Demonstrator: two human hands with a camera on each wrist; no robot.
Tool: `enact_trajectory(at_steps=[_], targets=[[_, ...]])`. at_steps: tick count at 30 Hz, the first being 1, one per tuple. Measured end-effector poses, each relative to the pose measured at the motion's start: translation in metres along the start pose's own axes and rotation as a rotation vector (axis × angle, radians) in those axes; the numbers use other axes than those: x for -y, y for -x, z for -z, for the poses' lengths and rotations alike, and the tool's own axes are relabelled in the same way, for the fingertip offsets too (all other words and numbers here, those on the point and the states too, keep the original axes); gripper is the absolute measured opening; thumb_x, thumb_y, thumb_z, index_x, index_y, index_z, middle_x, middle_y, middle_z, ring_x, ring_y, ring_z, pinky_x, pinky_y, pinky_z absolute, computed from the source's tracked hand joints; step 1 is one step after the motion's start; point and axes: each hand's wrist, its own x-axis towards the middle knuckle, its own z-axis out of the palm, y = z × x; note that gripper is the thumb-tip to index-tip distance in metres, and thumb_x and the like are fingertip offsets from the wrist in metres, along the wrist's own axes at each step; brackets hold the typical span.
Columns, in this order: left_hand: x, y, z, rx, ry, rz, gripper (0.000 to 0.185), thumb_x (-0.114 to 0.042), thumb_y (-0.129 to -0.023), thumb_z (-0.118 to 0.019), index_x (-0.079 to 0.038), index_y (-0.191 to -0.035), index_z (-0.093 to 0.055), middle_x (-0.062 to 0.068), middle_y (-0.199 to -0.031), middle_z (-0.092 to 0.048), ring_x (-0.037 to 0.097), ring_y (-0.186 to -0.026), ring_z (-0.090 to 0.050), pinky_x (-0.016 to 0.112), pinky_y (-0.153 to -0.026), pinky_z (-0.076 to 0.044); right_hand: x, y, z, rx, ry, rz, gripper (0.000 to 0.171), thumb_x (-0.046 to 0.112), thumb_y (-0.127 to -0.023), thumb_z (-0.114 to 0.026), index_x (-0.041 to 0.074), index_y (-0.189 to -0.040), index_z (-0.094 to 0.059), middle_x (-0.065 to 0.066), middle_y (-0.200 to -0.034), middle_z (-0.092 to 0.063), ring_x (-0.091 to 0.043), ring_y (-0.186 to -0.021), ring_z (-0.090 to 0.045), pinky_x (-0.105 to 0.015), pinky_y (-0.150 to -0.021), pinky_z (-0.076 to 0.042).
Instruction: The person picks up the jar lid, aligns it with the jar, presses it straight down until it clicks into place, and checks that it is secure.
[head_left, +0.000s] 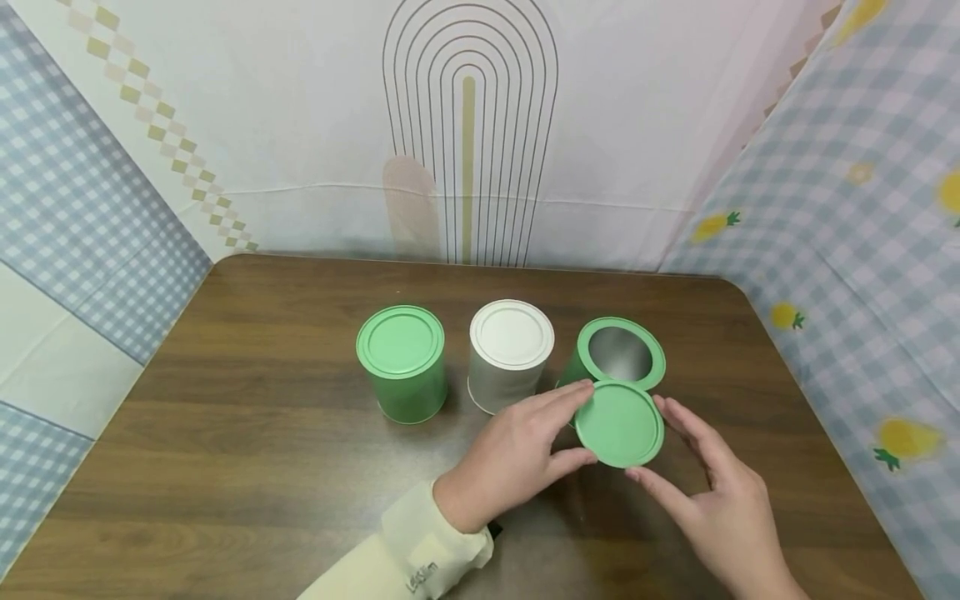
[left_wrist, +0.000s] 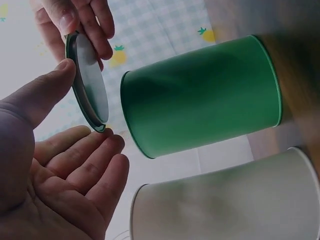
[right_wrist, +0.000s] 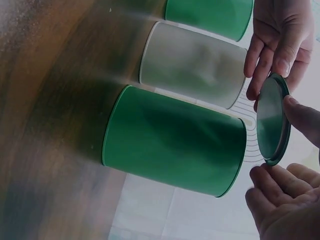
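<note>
Both hands hold a round green lid (head_left: pixel 619 423) by its rim, raised in front of an uncovered green can (head_left: pixel 621 354). My left hand (head_left: pixel 517 454) grips the lid's left side between thumb and fingertips. On the opposite side, my right hand (head_left: pixel 716 500) holds the rim, its thumb at the near edge. From the left wrist view, the lid (left_wrist: pixel 90 80) is seen nearly edge-on above the can's mouth, apart from the green can (left_wrist: pixel 200 97). The lid (right_wrist: pixel 272 120) also appears between both hands in the right wrist view. The uncovered can's interior looks metallic.
A white can (head_left: pixel 512 333) with its lid on stands left of the uncovered one. Farther left is another green can (head_left: pixel 401 342), also lidded. All stand on a brown wood-grain table (head_left: pixel 262 433). Patterned cloth (head_left: pixel 315 125) hangs behind and at both sides.
</note>
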Motion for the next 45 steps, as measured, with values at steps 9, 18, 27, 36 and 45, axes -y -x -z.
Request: enact_trajectory(at_steps=[9, 18, 27, 36, 45], targets=[[-0.002, -0.006, 0.005, 0.023, -0.024, 0.006, 0.066, -0.028, -0.087, -0.08, -0.005, -0.143, -0.053, 0.006, -0.146, -0.055, 0.014, -0.133, -0.053, 0.022, -0.108, -0.043, -0.004, -0.005, 0.0, -0.024, 0.031, -0.009, 0.098, -0.003, -0.053, -0.094, 0.011, -0.142, -0.057, -0.008, -0.132, -0.066, 0.009, -0.127, -0.049, -0.004, -0.103, -0.033], [-0.005, -0.013, 0.01, 0.065, -0.104, 0.011, 0.065, -0.032, -0.09, -0.077, -0.007, -0.144, -0.052, 0.005, -0.147, -0.054, 0.013, -0.133, -0.053, 0.023, -0.108, -0.043, -0.005, -0.011, 0.002, -0.023, 0.036, -0.006, 0.097, -0.002, -0.053, -0.095, 0.011, -0.141, -0.057, -0.002, -0.133, -0.066, 0.01, -0.125, -0.05, -0.005, -0.102, -0.034], [-0.004, -0.019, 0.009, 0.083, -0.15, 0.012, 0.065, -0.035, -0.091, -0.076, -0.006, -0.144, -0.052, 0.004, -0.148, -0.054, 0.012, -0.134, -0.052, 0.021, -0.107, -0.043, -0.006, -0.016, 0.004, -0.018, 0.047, -0.013, 0.097, -0.001, -0.054, -0.095, 0.014, -0.142, -0.057, -0.007, -0.132, -0.066, 0.011, -0.126, -0.048, -0.004, -0.102, -0.033], [-0.004, -0.025, 0.009, 0.109, -0.169, 0.021, 0.063, -0.035, -0.091, -0.075, -0.006, -0.143, -0.053, 0.005, -0.147, -0.054, 0.013, -0.133, -0.052, 0.025, -0.107, -0.045, -0.007, -0.021, 0.004, -0.02, 0.054, -0.004, 0.095, -0.001, -0.055, -0.095, 0.014, -0.141, -0.058, -0.006, -0.132, -0.066, 0.011, -0.127, -0.047, -0.004, -0.103, -0.032], [-0.002, -0.029, 0.01, 0.12, -0.149, 0.042, 0.063, -0.035, -0.091, -0.075, -0.006, -0.143, -0.053, 0.005, -0.147, -0.055, 0.014, -0.132, -0.054, 0.026, -0.105, -0.046, -0.007, -0.025, 0.006, -0.008, 0.083, -0.03, 0.094, 0.001, -0.058, -0.095, 0.017, -0.143, -0.057, -0.004, -0.133, -0.065, 0.014, -0.126, -0.045, -0.001, -0.1, -0.031]])
